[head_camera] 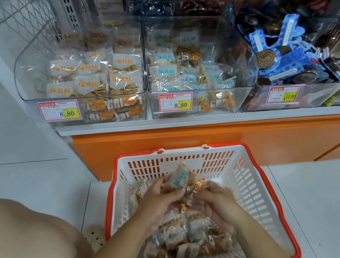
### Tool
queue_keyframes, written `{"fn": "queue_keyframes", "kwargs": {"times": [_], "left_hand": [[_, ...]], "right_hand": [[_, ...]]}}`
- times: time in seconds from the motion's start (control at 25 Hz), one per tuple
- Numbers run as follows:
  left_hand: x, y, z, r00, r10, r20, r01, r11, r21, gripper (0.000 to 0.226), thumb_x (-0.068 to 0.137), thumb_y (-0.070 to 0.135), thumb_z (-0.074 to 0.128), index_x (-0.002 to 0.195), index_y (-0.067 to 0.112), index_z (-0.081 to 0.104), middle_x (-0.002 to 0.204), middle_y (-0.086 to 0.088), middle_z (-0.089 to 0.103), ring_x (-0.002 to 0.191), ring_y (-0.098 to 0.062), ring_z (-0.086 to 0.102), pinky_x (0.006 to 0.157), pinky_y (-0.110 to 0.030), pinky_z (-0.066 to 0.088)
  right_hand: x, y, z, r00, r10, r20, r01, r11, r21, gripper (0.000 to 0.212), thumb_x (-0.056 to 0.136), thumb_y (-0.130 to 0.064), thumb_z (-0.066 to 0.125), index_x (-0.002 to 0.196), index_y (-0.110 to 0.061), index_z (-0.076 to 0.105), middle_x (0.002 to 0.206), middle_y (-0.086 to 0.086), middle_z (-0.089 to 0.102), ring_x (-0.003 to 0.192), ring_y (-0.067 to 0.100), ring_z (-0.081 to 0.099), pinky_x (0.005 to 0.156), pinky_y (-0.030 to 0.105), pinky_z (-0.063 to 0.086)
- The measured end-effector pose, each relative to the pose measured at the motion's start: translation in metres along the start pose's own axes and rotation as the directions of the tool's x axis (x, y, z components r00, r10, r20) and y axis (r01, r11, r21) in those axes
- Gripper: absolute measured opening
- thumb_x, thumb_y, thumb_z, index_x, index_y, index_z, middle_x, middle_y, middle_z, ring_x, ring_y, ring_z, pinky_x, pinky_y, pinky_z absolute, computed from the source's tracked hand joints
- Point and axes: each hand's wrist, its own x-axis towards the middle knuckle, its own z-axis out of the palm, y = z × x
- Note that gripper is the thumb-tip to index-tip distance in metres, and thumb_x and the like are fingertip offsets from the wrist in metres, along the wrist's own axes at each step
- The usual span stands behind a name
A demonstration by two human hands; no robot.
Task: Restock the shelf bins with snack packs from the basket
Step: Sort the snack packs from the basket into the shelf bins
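The left hand point(162, 194) covered the lower part of the blue-lettered pack point(178, 178) it gripped. Whether the right hand point(214, 206) had closed on the orange-printed wrapper point(199, 186) at its thumb, I could not tell. Beneath both hands the heap of packs point(190, 238) blurred together, uncountable. Behind the wrists, the basket point(262, 204) ran off the bottom edge. Far beyond the hands, the price tags point(175, 102) bore print too small to read, and the topmost bins point(150, 4) were dark and smeared.
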Motion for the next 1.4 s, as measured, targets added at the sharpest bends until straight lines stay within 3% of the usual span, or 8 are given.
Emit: {"fn": "queue_keyframes", "kwargs": {"times": [0.16, 0.48, 0.8, 0.88, 1.0, 1.16, 1.24, 1.4], "left_hand": [[0.005, 0.004, -0.005, 1.000, 0.006, -0.006, -0.004, 0.972, 0.236, 0.055, 0.078, 0.020, 0.080, 0.122, 0.031, 0.049, 0.110, 0.006, 0.069, 0.091, -0.010, 0.072, 0.084, -0.033, 0.059], [0.010, 0.007, -0.004, 0.998, -0.040, -0.041, 0.036, 0.995, -0.093, 0.033, 0.086, 0.007, 0.070, 0.117, 0.014, 0.062, 0.110, -0.004, 0.073, 0.099, -0.020, 0.071, 0.086, -0.045, 0.058], [-0.011, 0.045, 0.015, 0.986, 0.162, -0.042, -0.150, 0.966, 0.213, 0.033, 0.087, 0.020, 0.071, 0.119, 0.025, 0.062, 0.107, 0.009, 0.073, 0.094, -0.005, 0.071, 0.080, -0.034, 0.060], [-0.018, 0.079, 0.021, 0.944, 0.330, -0.008, -0.301, 0.870, 0.390, 0.030, 0.087, 0.027, 0.071, 0.115, 0.034, 0.062, 0.109, 0.015, 0.070, 0.093, 0.002, 0.068, 0.080, -0.025, 0.059], [-0.030, 0.149, 0.017, 0.775, 0.627, 0.085, -0.537, 0.580, 0.612, 0.024, 0.091, 0.033, 0.064, 0.114, 0.040, 0.059, 0.108, 0.023, 0.066, 0.097, 0.011, 0.060, 0.080, -0.013, 0.053], [-0.009, 0.217, -0.011, 0.479, 0.869, 0.124, -0.397, 0.089, 0.914, 0.048, 0.095, 0.042, 0.053, 0.141, 0.035, 0.042, 0.136, 0.020, 0.046, 0.126, -0.001, 0.041, 0.110, -0.022, 0.028], [0.012, 0.229, -0.023, 0.492, 0.860, 0.135, -0.268, 0.002, 0.963, 0.061, 0.097, 0.047, 0.044, 0.152, 0.029, 0.025, 0.154, 0.013, 0.031, 0.142, -0.006, 0.023, 0.112, -0.023, 0.009], [0.040, 0.230, -0.031, 0.570, 0.812, 0.121, -0.273, 0.048, 0.961, 0.061, 0.101, 0.047, 0.025, 0.156, 0.028, 0.006, 0.161, 0.011, 0.018, 0.147, -0.007, 0.014, 0.110, -0.024, 0.002]], "right_hand": [[0.000, -0.012, -0.001, 0.987, -0.112, -0.117, 0.066, 0.938, -0.341, 0.040, 0.083, -0.029, 0.074, 0.120, -0.036, 0.062, 0.112, -0.002, 0.066, 0.103, 0.018, 0.065, 0.092, 0.036, 0.052], [0.008, -0.001, -0.006, 0.989, -0.049, -0.141, 0.030, 0.991, -0.133, 0.032, 0.085, -0.007, 0.071, 0.113, 0.000, 0.059, 0.105, 0.019, 0.072, 0.096, 0.033, 0.068, 0.091, 0.044, 0.049], [-0.016, -0.034, 0.020, 0.976, -0.198, -0.095, 0.171, 0.955, -0.243, 0.043, 0.075, -0.038, 0.072, 0.109, -0.012, 0.067, 0.107, 0.006, 0.073, 0.103, 0.021, 0.069, 0.091, 0.037, 0.054], [-0.025, -0.066, 0.031, 0.935, -0.347, -0.073, 0.313, 0.904, -0.292, 0.037, 0.078, -0.034, 0.071, 0.110, -0.016, 0.069, 0.103, 0.006, 0.074, 0.099, 0.020, 0.070, 0.088, 0.032, 0.054], [-0.029, -0.131, 0.045, 0.833, -0.546, -0.084, 0.478, 0.789, -0.386, 0.045, 0.073, -0.045, 0.078, 0.112, -0.025, 0.066, 0.100, 0.021, 0.068, 0.100, 0.033, 0.066, 0.094, 0.049, 0.049], [0.008, -0.226, 0.061, 0.633, -0.756, -0.167, 0.557, 0.595, -0.580, 0.039, 0.081, -0.043, 0.071, 0.113, -0.028, 0.053, 0.097, 0.008, 0.069, 0.093, 0.021, 0.068, 0.082, 0.039, 0.054], [0.050, -0.265, 0.060, 0.599, -0.780, -0.178, 0.497, 0.537, -0.682, 0.047, 0.085, -0.042, 0.069, 0.124, -0.022, 0.049, 0.098, 0.006, 0.066, 0.090, 0.026, 0.066, 0.077, 0.043, 0.053], [0.125, -0.303, 0.062, 0.680, -0.691, -0.246, 0.283, 0.557, -0.781, 0.055, 0.091, -0.032, 0.066, 0.133, -0.006, 0.042, 0.123, 0.009, 0.058, 0.113, 0.026, 0.056, 0.092, 0.032, 0.043]]}}
